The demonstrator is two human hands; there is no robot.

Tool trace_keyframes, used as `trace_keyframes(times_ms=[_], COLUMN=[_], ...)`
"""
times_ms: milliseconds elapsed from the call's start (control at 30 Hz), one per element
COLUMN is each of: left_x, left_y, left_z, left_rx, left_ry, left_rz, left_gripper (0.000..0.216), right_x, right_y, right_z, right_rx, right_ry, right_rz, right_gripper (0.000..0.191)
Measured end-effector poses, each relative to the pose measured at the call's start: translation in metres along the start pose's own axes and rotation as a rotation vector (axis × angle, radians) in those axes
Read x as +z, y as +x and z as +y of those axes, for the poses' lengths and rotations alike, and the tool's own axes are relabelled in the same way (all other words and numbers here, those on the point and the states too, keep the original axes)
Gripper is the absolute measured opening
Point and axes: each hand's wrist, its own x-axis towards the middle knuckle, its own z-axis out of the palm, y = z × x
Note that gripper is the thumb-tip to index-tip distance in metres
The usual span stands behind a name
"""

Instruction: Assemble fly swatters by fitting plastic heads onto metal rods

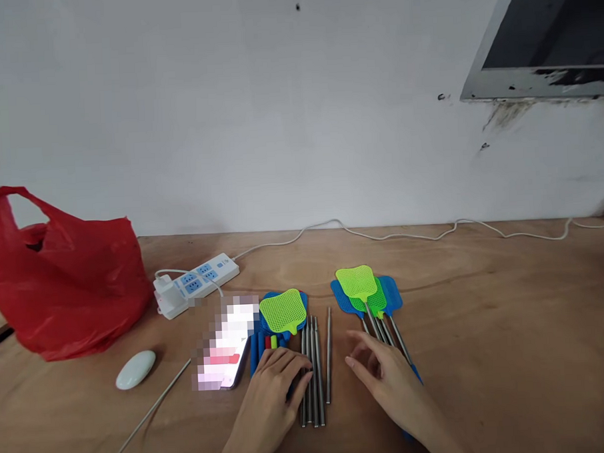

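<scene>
My left hand [278, 389] reaches over several coloured handle tubes [260, 344], mostly blue. Its thumb and index finger close on a metal rod in a row of slim silver rods [319, 386]; the other fingertips are hidden. One rod [329, 359] lies slightly apart on the right. Behind that hand is a pile of fly swatter heads [284, 312], yellow-green on top of blue. My right hand [386, 376] holds nothing, thumb and fingers curved apart. Partly under it lie several fly swatters with rods attached [363, 282], with yellow-green, green and blue heads; a blue handle shows beside the wrist.
To the left are a lit phone [234, 343], partly blurred, a white oval object [136, 370] and a thin cable [152, 410]. Farther back stand a white power strip [199, 284] and a red plastic bag [74, 283]. A white cord [382, 237] runs along the wall.
</scene>
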Motion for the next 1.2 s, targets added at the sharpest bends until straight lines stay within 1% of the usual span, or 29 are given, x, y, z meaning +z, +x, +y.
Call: trace_keyframes(times_ms=[67,200,267,333,367,467,500,533,600,700,800,900,1033,1133,1200], left_x=[0.001,0.001,-0.003,-0.009,-0.012,-0.023,-0.026,-0.027,-0.028,-0.027,-0.026,-0.025,-0.019,-0.012,-0.008], left_y=[0.000,0.000,-0.001,-0.003,-0.004,-0.007,-0.008,-0.009,-0.010,-0.012,-0.014,-0.014,-0.010,-0.008,-0.008], left_z=[0.000,0.001,0.002,0.005,0.006,0.011,0.013,0.014,0.017,0.019,0.017,0.014,0.013,0.012,0.013], left_rx=[-0.005,0.011,0.024,0.048,0.059,0.046,0.026,0.004,-0.033,-0.055,-0.064,-0.047,0.003,0.026,0.032], left_ry=[-0.003,0.016,0.039,0.054,0.051,0.020,0.015,0.016,0.031,0.067,0.099,0.118,0.134,0.121,0.111], left_rz=[-0.005,-0.016,-0.027,-0.082,-0.130,-0.294,-0.337,-0.371,-0.411,-0.419,-0.393,-0.375,-0.364,-0.312,-0.273], left_gripper=[0.015,0.018,0.021,0.023,0.031,0.084,0.096,0.101,0.099,0.092,0.088,0.080,0.065,0.064,0.066], right_x=[-0.004,-0.007,-0.008,-0.012,-0.015,-0.026,-0.030,-0.034,-0.040,-0.046,-0.049,-0.051,-0.051,-0.049,-0.046], right_y=[0.000,0.000,0.000,0.002,0.004,0.008,0.009,0.010,0.010,0.009,0.008,0.007,0.008,0.008,0.008], right_z=[-0.007,-0.017,-0.017,-0.012,-0.010,0.000,0.003,0.005,0.008,0.008,0.007,0.005,-0.002,-0.007,-0.008], right_rx=[-0.032,-0.104,-0.125,-0.140,-0.147,-0.148,-0.141,-0.133,-0.119,-0.098,-0.058,-0.025,-0.040,-0.045,-0.052], right_ry=[-0.008,-0.062,-0.102,-0.144,-0.163,-0.162,-0.143,-0.118,-0.062,0.002,0.038,0.047,0.065,0.076,0.059], right_rz=[-0.006,0.009,0.030,0.076,0.099,0.145,0.157,0.165,0.181,0.218,0.257,0.260,0.267,0.289,0.269], right_gripper=[0.029,0.025,0.026,0.026,0.025,0.024,0.024,0.025,0.025,0.026,0.027,0.029,0.028,0.028,0.028])
